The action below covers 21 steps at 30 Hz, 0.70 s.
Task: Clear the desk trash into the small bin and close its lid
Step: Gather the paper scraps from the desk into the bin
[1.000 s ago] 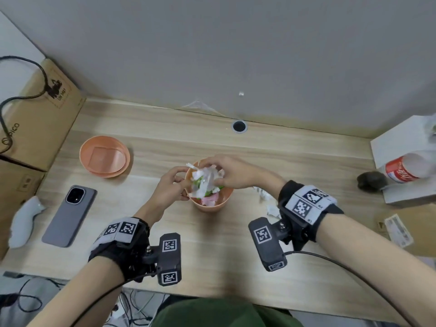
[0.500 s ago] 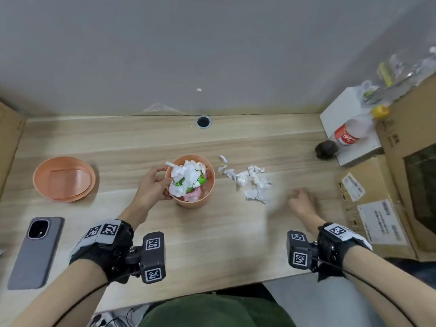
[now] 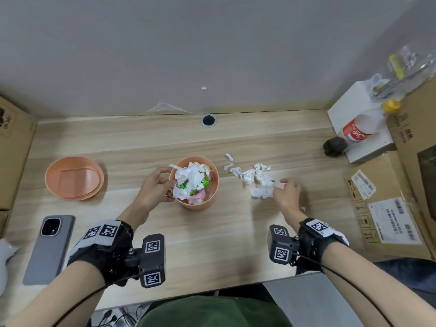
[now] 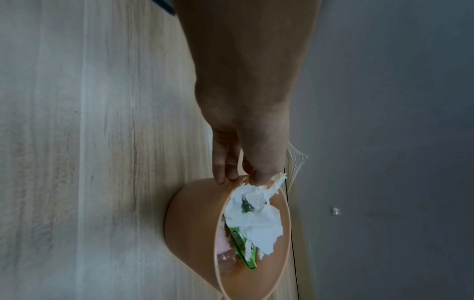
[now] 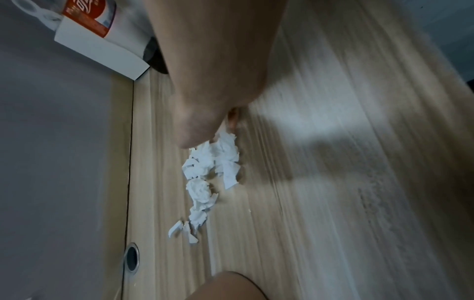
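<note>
far left of the bin sits the lid (image 3: 74, 178), flat on the desk (image 3: 212, 244) and well apart from the bin, so the closing step is not yet in play. moving right, the left hand (image 3: 157, 187) is on the bin's near-left rim, fingers curled over the edge and gripping it; the left wrist view shows fingertips (image 4: 225, 174) touching the rim right beside the white paper. and there's the bin (image 3: 203, 204) itself, upright, orange, heaped with crumpled white paper and a green wrapper that rise above the rim.

right of the bin, apart from it, lies the paper scrap pile (image 3: 257, 182), a loose string of torn white bits. its long axis runs from just beside the bin's far-right side out toward the right hand, so the near end of the string is at the bin and the thick end is at the fingers. the right hand (image 3: 286, 193) sits at that thick right end, fingers touching the outermost scraps; whether they are pinching paper or only reaching, i cannot tell, the wrist view hides the fingertips.

so the relation that counts: the trash lies left of the right hand, between it and the bin. that hand is clearly nearer, and a gather leftward looks like the call, though the heaped bin may spill.
</note>
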{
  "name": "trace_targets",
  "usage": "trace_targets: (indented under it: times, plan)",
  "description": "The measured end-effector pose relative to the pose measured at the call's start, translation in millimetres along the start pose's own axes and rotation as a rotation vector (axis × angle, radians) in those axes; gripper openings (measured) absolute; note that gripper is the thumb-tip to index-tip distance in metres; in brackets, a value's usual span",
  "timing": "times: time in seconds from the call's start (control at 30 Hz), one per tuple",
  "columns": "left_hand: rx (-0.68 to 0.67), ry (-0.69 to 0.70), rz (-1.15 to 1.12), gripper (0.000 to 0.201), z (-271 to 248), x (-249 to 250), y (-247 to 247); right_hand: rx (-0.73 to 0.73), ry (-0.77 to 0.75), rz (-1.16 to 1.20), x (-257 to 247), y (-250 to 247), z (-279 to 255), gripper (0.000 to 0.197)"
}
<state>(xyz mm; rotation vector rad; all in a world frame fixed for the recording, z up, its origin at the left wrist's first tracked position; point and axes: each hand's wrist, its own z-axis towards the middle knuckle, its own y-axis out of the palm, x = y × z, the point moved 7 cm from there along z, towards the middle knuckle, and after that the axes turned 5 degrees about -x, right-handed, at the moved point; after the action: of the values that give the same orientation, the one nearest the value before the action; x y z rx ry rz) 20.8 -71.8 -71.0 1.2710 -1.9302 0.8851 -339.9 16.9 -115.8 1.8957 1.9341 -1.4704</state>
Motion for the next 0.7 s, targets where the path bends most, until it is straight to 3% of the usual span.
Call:
trace_targets:
  times: [0.07,0.17,0.23,0.3,0.43,0.57,0.7]
  plan:
    - [-0.001,-0.004,0.014,0.034,-0.5,-0.9,-3.5,0.038,0.017,-0.031,1.6,-3.4,3.3,0.053]
    - [0.003,-0.003,0.024,0.033,-2.0,-1.5,-6.0,-0.046,-0.028,-0.113,-3.2,9.2,8.1,0.09]
    - [0.012,-0.008,0.031,0.033,-2.5,-1.5,-6.8,-0.127,-0.102,-0.19,-6.1,27.0,12.8,0.102]
    - [0.021,-0.01,0.034,0.033,-2.5,-1.8,-7.5,-0.192,-0.17,-0.31,-8.5,45.8,13.4,0.094]
    - [0.022,-0.005,0.043,0.032,-0.3,-1.2,-7.5,-0.151,-0.278,-0.394,-8.0,53.0,14.2,0.042]
    - [0.005,0.003,0.034,0.032,1.2,0.1,-6.1,-0.17,-0.242,-0.367,-6.5,35.6,16.6,0.033]
    - [-0.023,0.008,-0.001,0.032,1.3,-1.4,-5.3,-0.156,-0.291,-0.107,-52.2,16.8,3.7,0.031]
